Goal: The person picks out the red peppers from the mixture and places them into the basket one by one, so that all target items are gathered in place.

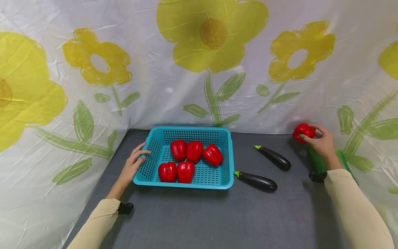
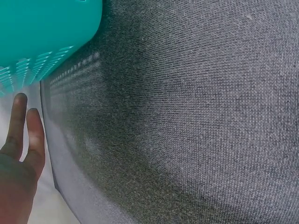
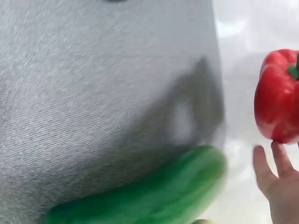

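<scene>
My right hand (image 1: pixel 323 143) pinches a red bell pepper (image 1: pixel 303 132) above the far right of the table; its green stem shows in the right wrist view. Below that hand lie green cucumbers (image 3: pixel 145 191), partly covered by the forearm in the head view. Fingers of my left hand (image 1: pixel 132 166) lie over the left rim of a blue plastic basket (image 1: pixel 183 185), fairly straight. From the left wrist, two extended fingers (image 2: pixel 35 133) appear beside the perforated basket wall. Several red bell peppers (image 1: pixel 212 155) sit inside the basket.
Two dark eggplants (image 1: pixel 273 158) with green caps lie between the basket and my right hand, the nearer one with its cap against the basket's right side. A grey cloth covers the table (image 1: pixel 199 221). White curtains (image 1: pixel 149 90) with painted yellow flowers hang behind and beside it.
</scene>
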Action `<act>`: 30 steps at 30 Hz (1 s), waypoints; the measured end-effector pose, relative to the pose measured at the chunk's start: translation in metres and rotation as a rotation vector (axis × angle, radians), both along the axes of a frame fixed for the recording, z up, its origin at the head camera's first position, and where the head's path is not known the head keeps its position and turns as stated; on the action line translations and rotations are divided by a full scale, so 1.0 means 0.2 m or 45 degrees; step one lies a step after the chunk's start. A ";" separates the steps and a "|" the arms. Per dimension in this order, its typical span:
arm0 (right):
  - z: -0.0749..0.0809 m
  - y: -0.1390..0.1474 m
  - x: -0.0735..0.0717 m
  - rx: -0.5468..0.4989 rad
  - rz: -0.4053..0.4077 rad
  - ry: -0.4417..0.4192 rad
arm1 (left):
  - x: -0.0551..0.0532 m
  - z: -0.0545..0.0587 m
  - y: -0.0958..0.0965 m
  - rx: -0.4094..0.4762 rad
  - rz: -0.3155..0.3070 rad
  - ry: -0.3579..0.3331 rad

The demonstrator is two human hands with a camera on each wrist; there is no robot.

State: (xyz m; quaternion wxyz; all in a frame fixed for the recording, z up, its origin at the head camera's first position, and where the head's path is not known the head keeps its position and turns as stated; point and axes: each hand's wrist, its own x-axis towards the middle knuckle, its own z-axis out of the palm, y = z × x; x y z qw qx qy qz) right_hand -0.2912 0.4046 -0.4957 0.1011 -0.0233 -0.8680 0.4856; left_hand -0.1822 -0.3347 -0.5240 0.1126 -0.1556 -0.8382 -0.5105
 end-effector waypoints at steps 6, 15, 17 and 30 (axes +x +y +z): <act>0.06 -0.03 0.03 -0.104 0.027 0.069 | 0.00 -0.01 0.00 0.007 -0.001 0.006; 0.10 -0.11 0.10 -0.256 0.062 0.109 | 0.00 -0.01 0.00 0.014 0.012 0.004; 0.11 -0.13 0.12 -0.364 0.098 0.109 | 0.00 -0.01 0.00 0.016 0.015 0.002; 0.11 -0.23 0.20 -0.773 0.262 0.143 | 0.00 0.00 0.01 0.002 0.031 -0.015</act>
